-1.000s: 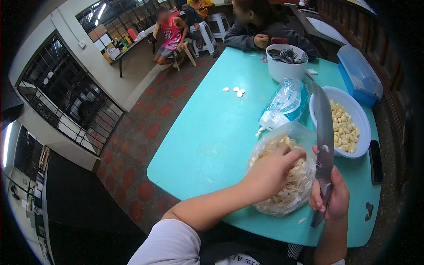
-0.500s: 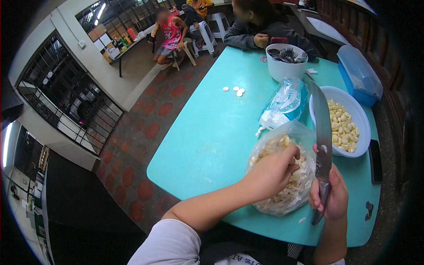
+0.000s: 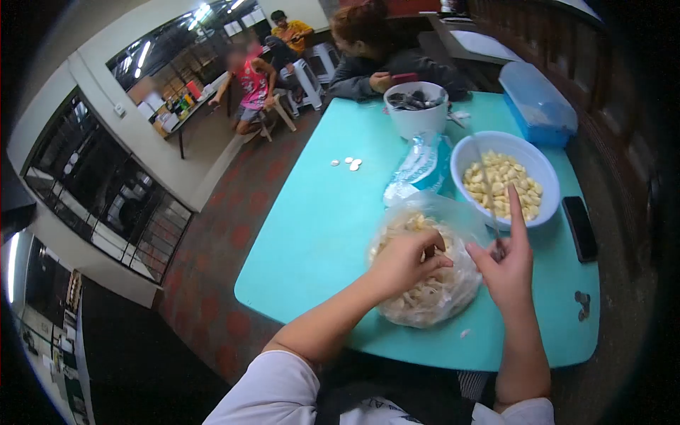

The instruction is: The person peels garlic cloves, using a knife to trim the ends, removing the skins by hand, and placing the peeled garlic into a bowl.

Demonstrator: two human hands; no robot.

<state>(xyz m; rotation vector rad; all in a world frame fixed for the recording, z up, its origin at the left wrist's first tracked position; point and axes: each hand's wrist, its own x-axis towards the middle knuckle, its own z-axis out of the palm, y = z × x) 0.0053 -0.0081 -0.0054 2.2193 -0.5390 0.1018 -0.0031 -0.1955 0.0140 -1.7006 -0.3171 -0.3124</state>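
A clear plastic bag (image 3: 460, 283) of pale garlic skins (image 3: 418, 292) stands near the table's front edge. My left hand (image 3: 407, 263) is over its mouth, fingers curved and thumb apart, with nothing visible between them. To its right, my right hand (image 3: 513, 265) grips a knife (image 3: 489, 185) by the handle, index finger pointing up. The blade rises almost edge-on to me and looks thin and blurred. Behind that hand sits a pale blue-white bowl (image 3: 552, 202) of peeled garlic cloves (image 3: 504, 177).
On the turquoise table (image 3: 304, 234) are a white tub (image 3: 418, 126) of dark utensils, a teal-and-clear plastic packet (image 3: 423, 166), several white discs (image 3: 353, 164), a blue lidded box (image 3: 542, 117), a phone (image 3: 579, 230) and dark coins (image 3: 582, 304). A person (image 3: 382, 67) leans at the far end.
The view has shifted, so the table things sit further left. My right hand has turned the knife edge-on and extended its index finger. My left hand's fingers have loosened over the bag.
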